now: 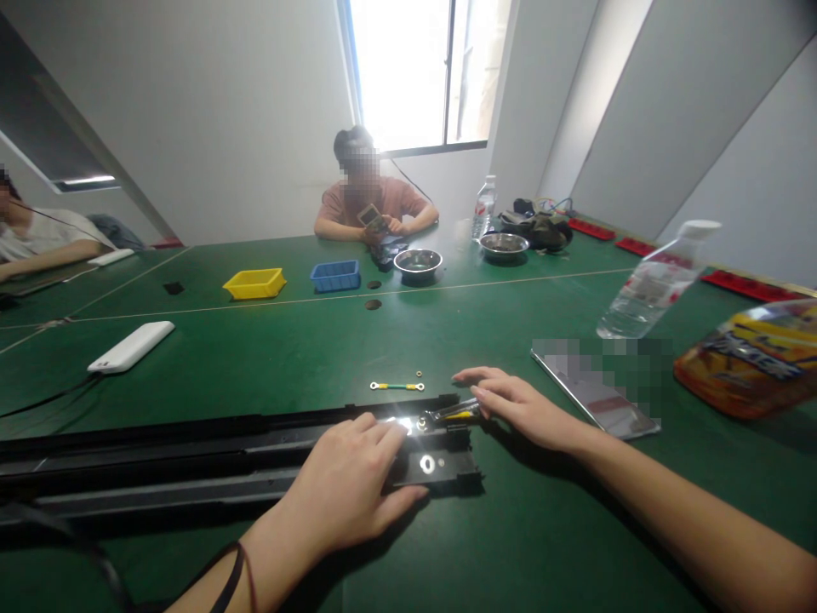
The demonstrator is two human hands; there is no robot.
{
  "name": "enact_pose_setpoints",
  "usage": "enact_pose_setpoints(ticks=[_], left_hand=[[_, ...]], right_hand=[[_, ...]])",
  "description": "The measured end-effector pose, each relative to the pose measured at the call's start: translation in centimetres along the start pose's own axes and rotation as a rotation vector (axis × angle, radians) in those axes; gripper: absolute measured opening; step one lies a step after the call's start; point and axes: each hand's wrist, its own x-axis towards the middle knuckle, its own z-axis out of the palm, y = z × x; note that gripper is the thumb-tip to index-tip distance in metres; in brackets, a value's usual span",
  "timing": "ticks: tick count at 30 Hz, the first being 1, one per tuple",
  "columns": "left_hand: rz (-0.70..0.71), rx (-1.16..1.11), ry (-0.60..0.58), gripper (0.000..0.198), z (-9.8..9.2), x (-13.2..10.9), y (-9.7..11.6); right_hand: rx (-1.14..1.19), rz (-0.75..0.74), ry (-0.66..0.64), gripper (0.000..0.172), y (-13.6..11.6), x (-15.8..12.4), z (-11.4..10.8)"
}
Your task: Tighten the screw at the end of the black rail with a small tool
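A long black metal rail [210,464] is laid on the green table [504,528], and its right end is covered in part by the left hand [348,468]. The fingers of that hand are bent and kept close together on top of the rail, and the thumb is spread apart near the front edge. A shiny wrench [454,409] is set at what looks like a bolt [422,422] on the rail. The far end of the wrench is met by the fingertips of the right hand [520,410]. Those fingers are long and a bit spread; the thumb is hidden, so whether anything is pinched cannot be told.

The work seems to be partly done. The bolt looks to be put in place, but how tight it is cannot be seen. A yellow strip [458,416] is seen beside the wrench; what it is joined to cannot be made out. Some parts seem to be left over: a short green cable [397,387] with ring ends is not joined to anything, and a tiny brass nut [419,374] is left loose just beside it
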Motion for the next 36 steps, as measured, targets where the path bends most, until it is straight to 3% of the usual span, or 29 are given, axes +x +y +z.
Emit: enact_pose_setpoints(ticks=[13, 21, 36], left_hand=[[0.005, 0.01, 0.005, 0.044, -0.1, 0.1, 0.1], [-0.001, 0.007, -0.006, 0.043, -0.2, 0.0, 0.1], [-0.006, 0.006, 0.0, 0.045, 0.0, 0.0, 0.0]], right_hand=[[-0.027, 0.011, -0.02, 0.054, 0.2, 0.0, 0.2], [-0.198, -0.065, -0.219, 0.049, -0.4, -0.4, -0.8], [-0.148, -0.013, -0.32, 0.053, -0.9, -0.3, -1.5]])
